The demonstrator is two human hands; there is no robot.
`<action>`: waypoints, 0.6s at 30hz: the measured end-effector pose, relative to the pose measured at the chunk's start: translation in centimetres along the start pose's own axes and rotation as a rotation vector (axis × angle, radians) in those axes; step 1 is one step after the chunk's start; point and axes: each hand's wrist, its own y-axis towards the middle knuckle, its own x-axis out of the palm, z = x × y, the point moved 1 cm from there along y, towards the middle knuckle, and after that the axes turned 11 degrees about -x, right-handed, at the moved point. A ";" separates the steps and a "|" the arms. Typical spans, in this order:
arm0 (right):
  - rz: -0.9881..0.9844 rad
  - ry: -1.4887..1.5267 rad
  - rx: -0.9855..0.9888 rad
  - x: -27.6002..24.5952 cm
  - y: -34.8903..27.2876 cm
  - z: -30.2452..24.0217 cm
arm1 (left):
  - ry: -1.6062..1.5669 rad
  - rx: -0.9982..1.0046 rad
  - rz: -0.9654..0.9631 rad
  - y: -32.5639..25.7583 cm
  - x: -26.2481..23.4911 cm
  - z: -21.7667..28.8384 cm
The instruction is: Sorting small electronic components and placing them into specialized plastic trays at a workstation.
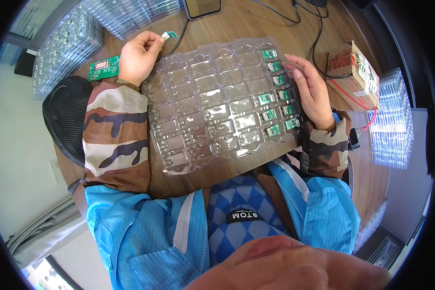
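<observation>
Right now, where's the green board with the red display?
In the head view, the green rectangular circuit board lies upper left, beside the bare left hand.

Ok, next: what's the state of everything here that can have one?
Left hand: fingers pinching small board
Clear tray: partly filled, green boards toward its right side
Right hand: at tray's right edge, grip unclear
Display board: digits lit
Cardboard box: whether open, cannot tell

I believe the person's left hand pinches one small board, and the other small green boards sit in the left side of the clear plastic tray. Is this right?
Not quite: the small green boards sit along the right side of the clear plastic tray, as the head view shows. The left hand does pinch one small board.
</observation>
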 end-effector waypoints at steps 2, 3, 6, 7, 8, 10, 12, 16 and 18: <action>-0.009 0.005 0.009 -0.1 0.0 0.0 | -0.057 -0.019 -0.010 0.0 0.0 0.2; -0.016 0.009 0.022 -0.1 -0.1 0.1 | -0.114 -0.038 -0.024 0.0 0.0 0.3; -0.069 -0.101 -0.092 -0.3 0.2 -0.2 | -0.067 -0.024 0.008 0.0 -0.1 0.5; -0.070 -0.102 -0.091 -0.3 0.3 -0.3 | -0.068 -0.025 0.007 0.0 -0.1 0.4; -0.093 -0.137 -0.115 -0.3 0.4 -0.5 | -0.066 -0.030 0.000 0.0 -0.1 0.4; -0.117 -0.172 -0.141 -0.3 0.5 -0.7 | -0.063 -0.037 -0.005 0.0 -0.1 0.3; -0.136 -0.172 -0.131 -0.2 0.5 -0.8 | -0.052 -0.014 -0.013 0.1 -0.1 0.2; -0.153 -0.212 -0.116 -0.1 0.4 -1.0 | -0.043 -0.018 -0.008 0.1 -0.1 -0.1; -0.168 -0.241 -0.118 0.0 0.4 -1.1 | -0.054 -0.015 -0.023 0.3 0.0 -0.1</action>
